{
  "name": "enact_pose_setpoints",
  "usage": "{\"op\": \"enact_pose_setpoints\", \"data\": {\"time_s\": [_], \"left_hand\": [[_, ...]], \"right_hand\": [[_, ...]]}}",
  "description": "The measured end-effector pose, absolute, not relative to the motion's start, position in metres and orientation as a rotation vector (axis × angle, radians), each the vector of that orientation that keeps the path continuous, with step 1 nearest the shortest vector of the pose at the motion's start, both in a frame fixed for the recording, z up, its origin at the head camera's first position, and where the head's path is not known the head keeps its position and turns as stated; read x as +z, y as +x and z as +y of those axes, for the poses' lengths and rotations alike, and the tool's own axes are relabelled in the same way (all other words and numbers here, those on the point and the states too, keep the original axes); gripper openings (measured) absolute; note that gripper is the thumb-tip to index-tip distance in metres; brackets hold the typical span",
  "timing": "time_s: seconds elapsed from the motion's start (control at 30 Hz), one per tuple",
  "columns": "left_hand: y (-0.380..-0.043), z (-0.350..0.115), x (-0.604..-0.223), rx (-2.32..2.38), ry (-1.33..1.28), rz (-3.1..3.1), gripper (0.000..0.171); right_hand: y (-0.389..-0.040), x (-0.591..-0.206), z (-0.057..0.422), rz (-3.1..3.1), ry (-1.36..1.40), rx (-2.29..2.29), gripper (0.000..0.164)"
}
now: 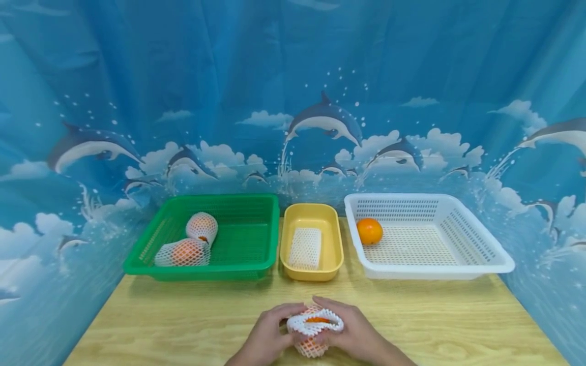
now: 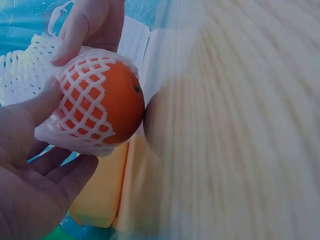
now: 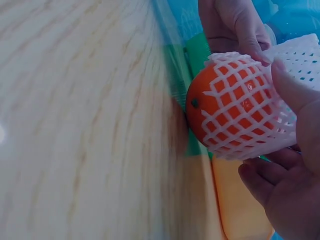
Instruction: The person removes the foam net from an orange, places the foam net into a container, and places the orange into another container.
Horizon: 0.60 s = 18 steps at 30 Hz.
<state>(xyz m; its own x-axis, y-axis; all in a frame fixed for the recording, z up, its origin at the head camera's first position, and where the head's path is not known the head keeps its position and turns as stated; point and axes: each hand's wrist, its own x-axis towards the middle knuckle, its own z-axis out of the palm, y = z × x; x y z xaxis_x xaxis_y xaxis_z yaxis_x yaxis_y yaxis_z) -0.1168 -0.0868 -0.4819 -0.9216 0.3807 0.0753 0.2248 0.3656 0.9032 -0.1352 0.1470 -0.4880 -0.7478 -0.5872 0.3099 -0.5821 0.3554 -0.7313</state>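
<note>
A blue curtain (image 1: pixel 229 76) (dolphin-printed) around a wood-grain table (image 1: pixel 183 315) suggests a screened-off workspace.

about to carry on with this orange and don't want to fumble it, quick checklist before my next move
1. Both hands on the held orange: ok; left hand and right hand hold it from either side.
2. Held orange free of its foam net: not ok; one end shows bare, but mesh surrounds much of it.
3. Room in the yellow tray: ok; a loose net lies there with bare floor beside it.
4. Room in the white basket: ok; a bare orange sits near its left wall.
5. Skin under the mesh unmarked: cannot tell; partly covered.
</note>
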Motion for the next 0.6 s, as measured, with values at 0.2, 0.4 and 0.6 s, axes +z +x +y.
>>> {"op": "enact_pose_setpoints", "data": {"time_s": [0.2, 0.4, 0.6], "left_hand": [[-0.1148, -0.0868, -0.4798, 1.591, 0.502, 2.572, 0.038], [-0.1159, -0.088, -0.479, 1.601, 0.514, 2.516, 0.04], [-0.1159, -0.0916, -0.4811, 1.576, 0.605, 2.464, 0.061]], "right_hand": [[-0.1338, -0.4878, 0.1475, 2.434, -1.003, -1.393, 0.071], [-0.1337, -0.4875, 0.1475, 2.391, -1.006, -1.434, 0.067], [-0.1347, -0.4886, 0.1481, 2.385, -1.118, -1.472, 0.059]]}}
